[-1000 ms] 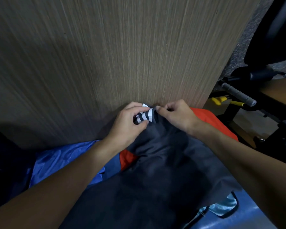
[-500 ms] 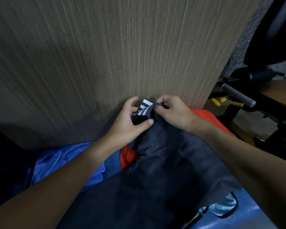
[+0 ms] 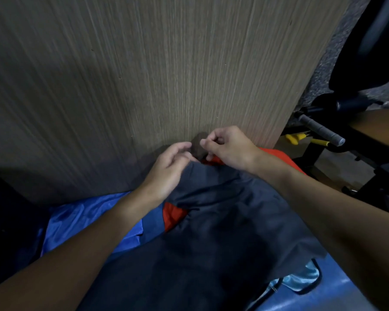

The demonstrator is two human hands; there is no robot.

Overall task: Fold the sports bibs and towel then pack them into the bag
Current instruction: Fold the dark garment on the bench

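Note:
A dark grey towel (image 3: 222, 221) lies across my lap and up onto the near edge of the wooden table (image 3: 166, 75). My left hand (image 3: 169, 167) and my right hand (image 3: 229, 147) meet at its far corner (image 3: 197, 148), and both pinch that corner between thumb and fingers. An orange-red bib (image 3: 173, 215) shows under the towel in the middle and again by my right wrist. A shiny blue bib (image 3: 83, 218) lies under my left forearm. A light blue bib (image 3: 301, 280) with dark trim peeks out at the lower right.
Black exercise equipment with a grey padded bar (image 3: 319, 131) stands right of the table. A yellow-handled tool (image 3: 301, 140) lies on the floor beside it. A blue surface (image 3: 323, 297) fills the lower right corner. Dark shapes sit at the far left.
Both hands have moved slightly away from me along the table with the towel corner. The striped white label seen earlier is now hidden, and only dark cloth shows between the fingers.

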